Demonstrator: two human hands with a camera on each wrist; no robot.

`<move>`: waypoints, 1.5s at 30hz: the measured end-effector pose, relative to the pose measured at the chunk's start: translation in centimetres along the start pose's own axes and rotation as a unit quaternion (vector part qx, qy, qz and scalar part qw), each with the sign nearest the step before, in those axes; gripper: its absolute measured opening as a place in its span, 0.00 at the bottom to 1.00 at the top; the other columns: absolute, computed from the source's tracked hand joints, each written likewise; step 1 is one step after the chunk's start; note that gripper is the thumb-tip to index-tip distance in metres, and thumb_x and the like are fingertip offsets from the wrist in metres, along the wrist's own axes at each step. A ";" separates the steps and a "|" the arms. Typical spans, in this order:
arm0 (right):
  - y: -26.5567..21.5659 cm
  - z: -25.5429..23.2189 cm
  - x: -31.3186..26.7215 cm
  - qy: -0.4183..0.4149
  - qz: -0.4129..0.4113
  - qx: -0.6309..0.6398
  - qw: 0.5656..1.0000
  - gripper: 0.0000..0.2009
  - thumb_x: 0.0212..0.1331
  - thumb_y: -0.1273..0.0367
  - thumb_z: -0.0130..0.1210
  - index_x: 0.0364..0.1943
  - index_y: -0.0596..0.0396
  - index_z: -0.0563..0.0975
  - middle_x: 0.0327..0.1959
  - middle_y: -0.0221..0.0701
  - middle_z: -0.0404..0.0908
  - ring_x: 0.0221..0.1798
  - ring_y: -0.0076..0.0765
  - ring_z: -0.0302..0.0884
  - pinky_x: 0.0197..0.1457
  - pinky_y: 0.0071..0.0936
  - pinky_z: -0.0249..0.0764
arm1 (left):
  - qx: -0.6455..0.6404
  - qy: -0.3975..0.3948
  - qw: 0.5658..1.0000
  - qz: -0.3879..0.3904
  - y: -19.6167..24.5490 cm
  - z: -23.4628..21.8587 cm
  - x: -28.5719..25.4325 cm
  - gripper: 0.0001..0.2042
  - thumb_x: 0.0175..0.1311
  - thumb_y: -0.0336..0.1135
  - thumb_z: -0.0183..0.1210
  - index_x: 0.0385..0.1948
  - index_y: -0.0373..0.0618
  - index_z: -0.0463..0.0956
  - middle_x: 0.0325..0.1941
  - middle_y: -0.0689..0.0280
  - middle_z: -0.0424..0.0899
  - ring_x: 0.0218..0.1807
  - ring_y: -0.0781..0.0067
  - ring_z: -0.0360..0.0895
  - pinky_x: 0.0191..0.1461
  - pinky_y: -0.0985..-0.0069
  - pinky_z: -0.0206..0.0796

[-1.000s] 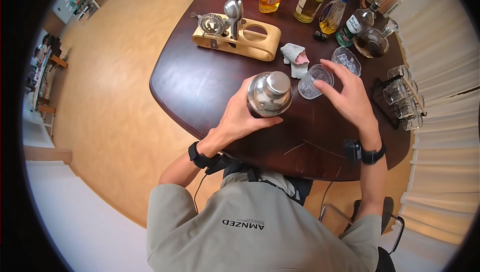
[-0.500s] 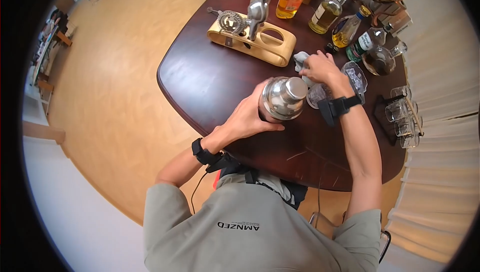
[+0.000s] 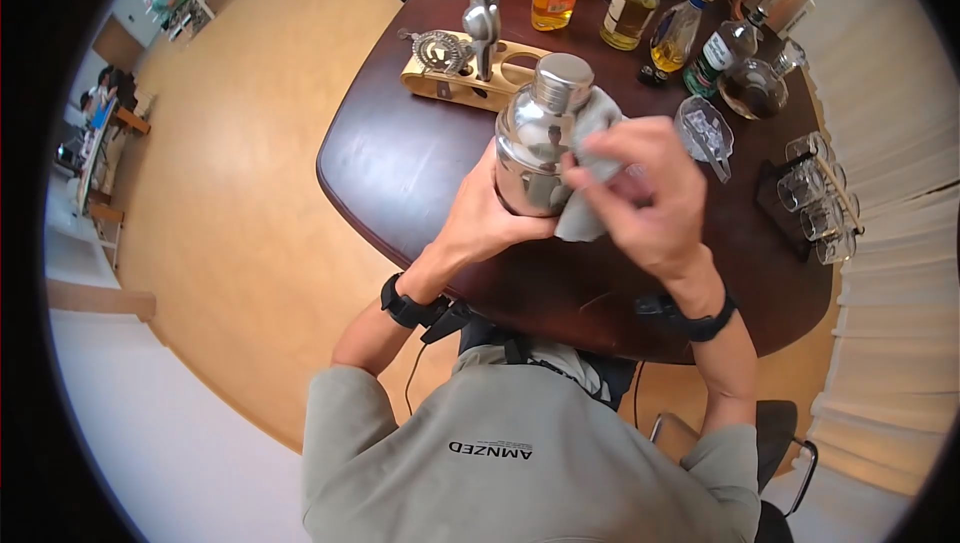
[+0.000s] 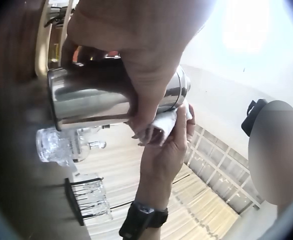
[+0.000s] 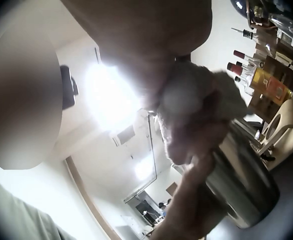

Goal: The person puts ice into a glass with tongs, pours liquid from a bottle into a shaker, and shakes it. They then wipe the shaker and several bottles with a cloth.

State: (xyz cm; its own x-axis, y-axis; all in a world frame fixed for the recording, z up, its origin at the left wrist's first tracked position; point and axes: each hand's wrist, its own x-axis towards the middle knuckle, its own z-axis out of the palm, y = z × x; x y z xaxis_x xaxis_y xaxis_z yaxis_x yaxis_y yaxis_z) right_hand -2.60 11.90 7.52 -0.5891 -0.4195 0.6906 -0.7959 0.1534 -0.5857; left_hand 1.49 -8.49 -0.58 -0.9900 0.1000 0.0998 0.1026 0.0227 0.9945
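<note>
My left hand (image 3: 478, 211) grips a steel shaker (image 3: 530, 158) round its body, holding it above the table, cap up. In the left wrist view the shaker (image 4: 94, 97) lies across the picture with the left hand (image 4: 141, 55) wrapped over it. A grey cloth (image 3: 583, 215) hangs against the shaker's right side, held in my right hand (image 3: 650, 193), which is blurred. The right wrist view shows the cloth (image 5: 186, 90) bunched beside the shaker (image 5: 246, 180). The cut glass is mostly hidden behind the right hand.
A bamboo stand (image 3: 460, 91) with bar tools is at the back left. Several bottles, one a green-labelled bottle (image 3: 715, 58), line the back right. A glass bowl of ice (image 3: 705, 133) stands right of the hands, a rack of small glasses (image 3: 820, 198) at the right edge.
The right hand reached to the cloth on the table, took hold of it and brought it to the shaker. The left hand kept its grip on the shaker.
</note>
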 end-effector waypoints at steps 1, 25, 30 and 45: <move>0.3 0.3 -0.7 -0.007 -0.064 -0.035 0.997 0.18 0.52 0.75 0.74 0.47 0.49 0.84 0.40 0.29 0.81 0.38 0.31 0.80 0.41 0.30 0.79 | -0.012 0.010 0.999 0.039 -0.5 0.7 0.0 0.45 0.45 0.35 0.79 0.69 0.41 0.65 0.65 0.59 0.80 0.65 0.70 0.77 0.72 0.66 0.67; -0.9 -0.6 -6.7 -0.006 -0.158 -0.139 0.977 0.23 0.48 0.84 0.67 0.51 0.52 0.90 0.63 0.40 0.75 0.50 0.38 0.77 0.48 0.30 0.80 | -0.307 -0.122 0.941 0.073 0.0 3.4 -1.0 0.45 0.74 0.60 0.61 0.81 0.44 0.46 0.78 0.61 0.62 0.79 0.71 0.58 0.81 0.66 0.51; 1.0 0.9 -9.3 -0.097 -0.279 -0.225 0.928 0.18 0.52 0.75 0.71 0.49 0.44 0.90 0.58 0.30 0.79 0.52 0.34 0.75 0.53 0.31 0.77 | -0.255 -0.082 0.959 0.095 1.4 3.1 -1.0 0.44 0.70 0.55 0.67 0.78 0.42 0.52 0.72 0.62 0.69 0.73 0.73 0.64 0.77 0.70 0.60; -0.2 1.9 -9.0 -0.071 -0.273 -0.287 0.916 0.13 0.60 0.64 0.67 0.49 0.34 0.90 0.60 0.13 0.87 0.62 0.23 0.73 0.72 0.28 0.68 | -0.306 -0.113 0.945 0.003 1.2 2.9 -1.8 0.37 0.82 0.59 0.44 0.83 0.44 0.47 0.80 0.64 0.62 0.78 0.72 0.58 0.81 0.69 0.49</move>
State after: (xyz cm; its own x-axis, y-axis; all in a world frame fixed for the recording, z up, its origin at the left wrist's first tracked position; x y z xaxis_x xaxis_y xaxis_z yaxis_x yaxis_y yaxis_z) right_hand 3.06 13.98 0.63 -0.0910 -0.6790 0.7285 -0.9322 0.3155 0.1776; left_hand 3.66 -5.74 0.38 -0.9363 0.3103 0.1647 -0.0362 -0.5517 0.8333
